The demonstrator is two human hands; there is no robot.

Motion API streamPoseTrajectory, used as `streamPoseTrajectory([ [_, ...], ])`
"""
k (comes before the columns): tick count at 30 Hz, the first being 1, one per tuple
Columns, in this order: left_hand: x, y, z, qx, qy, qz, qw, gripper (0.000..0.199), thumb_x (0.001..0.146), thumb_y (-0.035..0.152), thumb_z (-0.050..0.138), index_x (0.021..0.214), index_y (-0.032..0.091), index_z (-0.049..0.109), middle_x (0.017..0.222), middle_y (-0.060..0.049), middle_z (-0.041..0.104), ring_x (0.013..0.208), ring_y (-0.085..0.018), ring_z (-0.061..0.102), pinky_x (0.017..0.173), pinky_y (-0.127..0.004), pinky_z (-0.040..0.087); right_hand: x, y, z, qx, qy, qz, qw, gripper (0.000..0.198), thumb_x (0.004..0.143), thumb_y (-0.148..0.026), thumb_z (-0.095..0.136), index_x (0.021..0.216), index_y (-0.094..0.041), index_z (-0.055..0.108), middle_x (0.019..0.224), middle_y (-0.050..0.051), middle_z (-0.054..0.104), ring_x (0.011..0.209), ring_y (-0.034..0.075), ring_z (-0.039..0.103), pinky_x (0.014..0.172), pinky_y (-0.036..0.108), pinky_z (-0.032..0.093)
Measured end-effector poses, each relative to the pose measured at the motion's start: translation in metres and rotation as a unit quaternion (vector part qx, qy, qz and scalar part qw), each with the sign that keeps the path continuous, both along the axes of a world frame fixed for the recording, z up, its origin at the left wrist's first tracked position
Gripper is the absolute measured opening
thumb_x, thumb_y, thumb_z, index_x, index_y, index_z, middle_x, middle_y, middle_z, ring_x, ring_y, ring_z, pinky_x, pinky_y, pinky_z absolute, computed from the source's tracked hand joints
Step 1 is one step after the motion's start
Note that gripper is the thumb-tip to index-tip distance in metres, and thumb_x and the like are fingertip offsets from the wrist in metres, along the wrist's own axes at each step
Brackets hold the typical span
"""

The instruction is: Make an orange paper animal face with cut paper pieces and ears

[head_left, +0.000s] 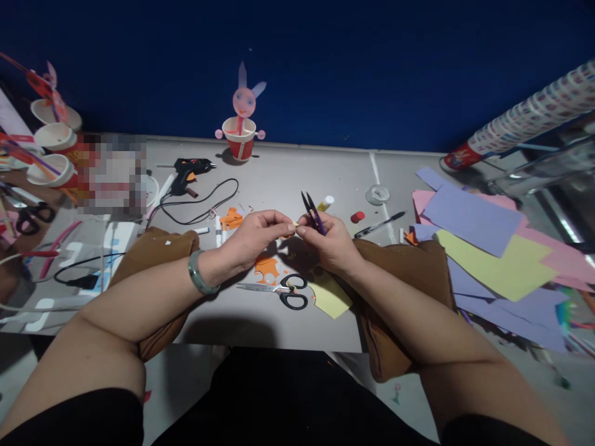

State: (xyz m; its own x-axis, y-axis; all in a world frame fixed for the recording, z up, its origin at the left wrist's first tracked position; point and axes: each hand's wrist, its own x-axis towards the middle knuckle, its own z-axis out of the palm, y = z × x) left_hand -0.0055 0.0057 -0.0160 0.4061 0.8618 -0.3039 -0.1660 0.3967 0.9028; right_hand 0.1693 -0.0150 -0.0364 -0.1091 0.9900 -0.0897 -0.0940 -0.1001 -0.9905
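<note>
Between the thumb and fingers of my left hand [260,238] is a tiny piece of yellow paper [295,224], pinched at its edge. My right hand [332,244] is closed around small purple-handled scissors [313,210], blades pointing up and away from me. Its thumb and fingertip also meet at the yellow piece, so the two hands nearly touch. Below them lie black-handled scissors [292,291], a cut yellow sheet [331,294] and orange paper scraps [267,269]. A glue stick [326,202] stands out behind my right hand, with a red cap [357,217] to its right.
A red paper cup with a pink rabbit figure [242,139] stands at the back. Left are a glue gun [188,173] with its cord and more cups [54,137]. Coloured paper [474,214], stacked cups [520,121], tape [377,194] and a pen [381,224] lie right. Brown cushions [409,279] lie under my forearms.
</note>
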Motion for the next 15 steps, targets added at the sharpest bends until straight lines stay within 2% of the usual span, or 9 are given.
streamPoseTrajectory([
  [7, 0.0003, -0.0004, 0.0011, 0.003, 0.000, 0.000, 1.000, 0.016, 0.071, 0.025, 0.080, 0.071, 0.015, 0.066, 0.070, 0.001, 0.065, 0.065, -0.009, 0.052, 0.070, -0.027, 0.040, -0.0012, -0.0005, 0.0013, 0.003, 0.002, 0.007, 1.000, 0.028, 0.075, -0.039, 0.078, 0.078, -0.019, 0.060, 0.061, -0.007, 0.048, 0.054, 0.007, 0.039, 0.052, 0.024, 0.030],
  [15, -0.0015, 0.0010, -0.0071, 0.032, 0.018, -0.011, 0.999, 0.011, 0.071, 0.024, 0.077, 0.075, 0.016, 0.070, 0.074, 0.000, 0.067, 0.069, -0.010, 0.055, 0.071, -0.028, 0.041, -0.0003, -0.0003, 0.0056, 0.003, -0.015, 0.010, 1.000, 0.022, 0.077, -0.035, 0.073, 0.074, -0.019, 0.057, 0.058, -0.008, 0.048, 0.052, 0.007, 0.037, 0.052, 0.025, 0.030],
])
